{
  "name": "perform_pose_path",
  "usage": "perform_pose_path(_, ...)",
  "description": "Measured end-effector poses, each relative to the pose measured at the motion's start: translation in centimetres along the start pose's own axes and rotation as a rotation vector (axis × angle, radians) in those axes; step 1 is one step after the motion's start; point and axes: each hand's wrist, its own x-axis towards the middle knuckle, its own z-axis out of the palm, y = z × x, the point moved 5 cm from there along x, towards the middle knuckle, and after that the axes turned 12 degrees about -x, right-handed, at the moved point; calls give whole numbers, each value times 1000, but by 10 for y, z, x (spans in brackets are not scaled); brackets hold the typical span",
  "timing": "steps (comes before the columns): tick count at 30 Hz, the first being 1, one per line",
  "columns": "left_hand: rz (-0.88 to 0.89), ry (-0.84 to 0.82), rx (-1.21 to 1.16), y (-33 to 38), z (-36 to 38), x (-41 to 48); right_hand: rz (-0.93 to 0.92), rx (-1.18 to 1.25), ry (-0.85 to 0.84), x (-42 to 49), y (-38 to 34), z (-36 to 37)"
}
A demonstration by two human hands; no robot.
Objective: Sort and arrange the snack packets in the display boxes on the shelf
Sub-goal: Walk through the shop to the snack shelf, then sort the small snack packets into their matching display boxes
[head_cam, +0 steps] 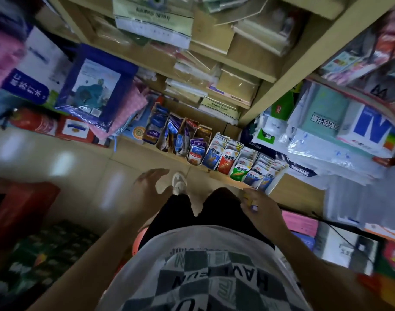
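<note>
Checkered shirt (203,277) ×1 | left hand (150,190) spread | right hand (260,209) grip unclear | snack packets (226,159) fill display boxes (194,162)

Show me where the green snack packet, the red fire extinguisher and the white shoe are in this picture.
green snack packet (238,173), head view, middle of its front.
red fire extinguisher (32,121), head view, middle of its red body.
white shoe (179,182), head view, top of the shoe.

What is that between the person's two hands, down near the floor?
In the head view, a white shoe and the person's black shorts lie between the left hand and the right hand.
</note>
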Motion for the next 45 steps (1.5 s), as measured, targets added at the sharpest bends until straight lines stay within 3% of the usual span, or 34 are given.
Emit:
perform_pose_path(6, 36, -123, 29, 11, 42, 97, 68, 147, -27, 59, 15, 18)
perform_pose_path(12, -15, -370, 292, -38, 125, 162, 10, 123, -31, 160, 21, 68)
perform_pose_path(17, 185, -504, 473, -90, 203, 215, -36, -4, -67, 227, 28, 145)
perform_pose_path(20, 379, -504, 550, -120, 245, 233, -52, -118, -28, 248, 29, 195)
perform_pose_path(24, 595, -397, 437, -160, 270, 239, -27, -133, 120, 259, 33, 257)
perform_pose_path(30, 844, -285, 172, -199, 260, 241, 9, -83, 596, 269, 39, 291)
perform_pose_path(36, 635, 85, -180, -214, 237, 261, -36, -192, 783, 274, 44, 302)
perform_pose_path(40, 586, 131, -400, -221, 233, 257, -9, -190, 863, 277, 44, 311)
perform_pose_path(45, 520, 81, -539, -232, 226, 228, -27, 66, 902, 252, 18, 297)
